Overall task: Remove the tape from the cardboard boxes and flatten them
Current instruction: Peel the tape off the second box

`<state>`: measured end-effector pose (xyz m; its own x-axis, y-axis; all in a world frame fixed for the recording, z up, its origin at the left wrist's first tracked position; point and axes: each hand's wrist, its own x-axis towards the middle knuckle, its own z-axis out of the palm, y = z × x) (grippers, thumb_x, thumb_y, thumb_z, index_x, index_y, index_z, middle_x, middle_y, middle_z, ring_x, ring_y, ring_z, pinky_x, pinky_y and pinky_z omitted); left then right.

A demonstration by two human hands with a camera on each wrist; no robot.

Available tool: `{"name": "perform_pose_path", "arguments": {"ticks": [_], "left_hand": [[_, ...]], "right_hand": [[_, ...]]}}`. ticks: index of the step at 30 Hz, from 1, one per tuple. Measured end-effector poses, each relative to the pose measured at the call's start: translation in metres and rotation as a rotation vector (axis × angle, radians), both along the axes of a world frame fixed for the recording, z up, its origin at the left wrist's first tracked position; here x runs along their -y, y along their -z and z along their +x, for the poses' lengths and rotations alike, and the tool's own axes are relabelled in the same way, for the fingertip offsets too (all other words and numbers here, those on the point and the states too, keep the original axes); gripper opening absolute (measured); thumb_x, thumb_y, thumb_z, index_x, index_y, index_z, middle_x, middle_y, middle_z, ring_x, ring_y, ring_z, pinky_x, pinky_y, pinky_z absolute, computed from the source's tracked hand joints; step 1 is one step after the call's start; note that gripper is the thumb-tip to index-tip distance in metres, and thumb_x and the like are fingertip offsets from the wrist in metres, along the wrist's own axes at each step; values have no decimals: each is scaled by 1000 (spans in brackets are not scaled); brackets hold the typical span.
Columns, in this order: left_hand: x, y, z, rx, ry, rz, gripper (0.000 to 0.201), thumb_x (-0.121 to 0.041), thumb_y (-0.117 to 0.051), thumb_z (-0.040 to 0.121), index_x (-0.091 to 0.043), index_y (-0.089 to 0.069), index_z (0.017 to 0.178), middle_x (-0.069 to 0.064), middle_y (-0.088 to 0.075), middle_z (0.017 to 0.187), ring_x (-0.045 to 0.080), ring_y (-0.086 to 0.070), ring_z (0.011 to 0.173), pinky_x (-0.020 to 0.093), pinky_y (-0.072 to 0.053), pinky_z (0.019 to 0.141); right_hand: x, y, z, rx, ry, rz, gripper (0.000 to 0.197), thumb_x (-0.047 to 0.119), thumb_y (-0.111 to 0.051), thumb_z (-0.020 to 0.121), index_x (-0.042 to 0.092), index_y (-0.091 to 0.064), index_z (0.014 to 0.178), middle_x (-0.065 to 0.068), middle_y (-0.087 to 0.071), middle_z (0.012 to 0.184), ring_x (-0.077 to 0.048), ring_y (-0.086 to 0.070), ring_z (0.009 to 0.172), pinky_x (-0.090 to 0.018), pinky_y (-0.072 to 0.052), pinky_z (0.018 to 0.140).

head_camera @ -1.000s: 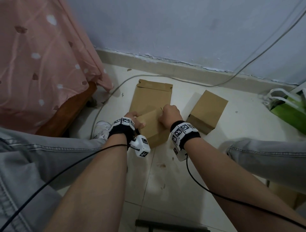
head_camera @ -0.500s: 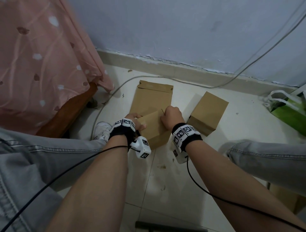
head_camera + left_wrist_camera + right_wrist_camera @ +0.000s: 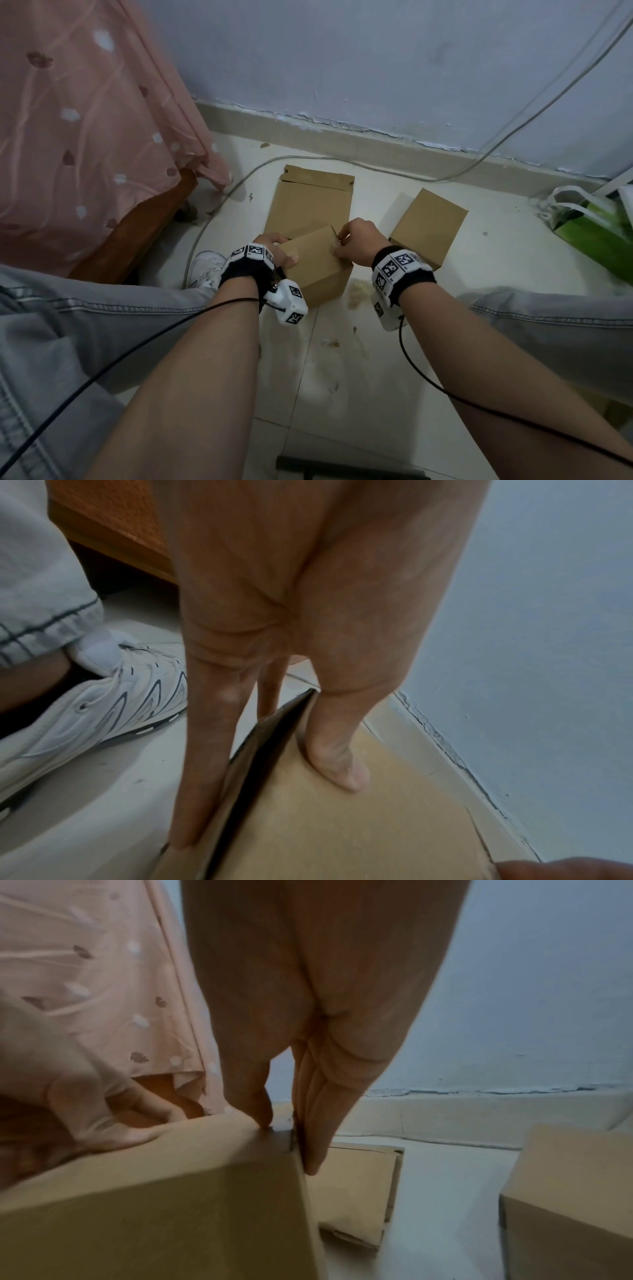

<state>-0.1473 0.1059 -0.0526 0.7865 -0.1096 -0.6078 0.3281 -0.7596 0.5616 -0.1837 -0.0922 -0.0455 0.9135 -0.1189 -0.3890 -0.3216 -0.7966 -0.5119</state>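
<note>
Small cardboard box (image 3: 317,265) sits on the floor (image 3: 359,359) btwn the knees, partly over a flattened box (image 3: 310,205), w/ another closed box (image 3: 428,224) to its right. Left hand (image 3: 274,248) grips its left top edge, thumb on top, fingers down the side. Right hand (image 3: 359,240) pinches the right top corner, thumb vs fingers.

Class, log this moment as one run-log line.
left hand grips box | right hand pinches its corner | flat box behind | third box untouched
</note>
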Motion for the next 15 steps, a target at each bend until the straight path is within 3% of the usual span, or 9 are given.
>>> {"name": "perform_pose_path", "arguments": {"ticks": [8, 12, 15], "left_hand": [[0, -3, -1, -22, -14, -1, 45, -17, -74, 85, -19, -60, 128, 6, -60, 126, 19, -51, 94, 23, -39, 79], [-1, -4, -2, -19, -19, -10, 43, -16, -74, 86, -18, -60, 127, 7, -59, 120, 19, -51, 93, 23, -38, 77], [-1, -2, -2, -23, -7, -17, 43, -16, -75, 85, -19, -61, 126, 9, -62, 124, 20, -53, 90, 23, -40, 74]], "right_hand": [[-4, 4, 1, 52, -23, -48, 32, 24, -74, 81, -4, -69, 97, -15, -69, 95, -26, -66, 87, -38, -58, 77], [-13, 5, 0, 58, -50, -139, 16, 17, -68, 84, 2, -62, 84, -13, -63, 89, -28, -60, 83, -34, -51, 69], [-8, 8, -1, 84, -17, -125, 16, 13, -59, 90, -1, -67, 91, -16, -66, 95, -30, -62, 88, -35, -52, 75]]}}
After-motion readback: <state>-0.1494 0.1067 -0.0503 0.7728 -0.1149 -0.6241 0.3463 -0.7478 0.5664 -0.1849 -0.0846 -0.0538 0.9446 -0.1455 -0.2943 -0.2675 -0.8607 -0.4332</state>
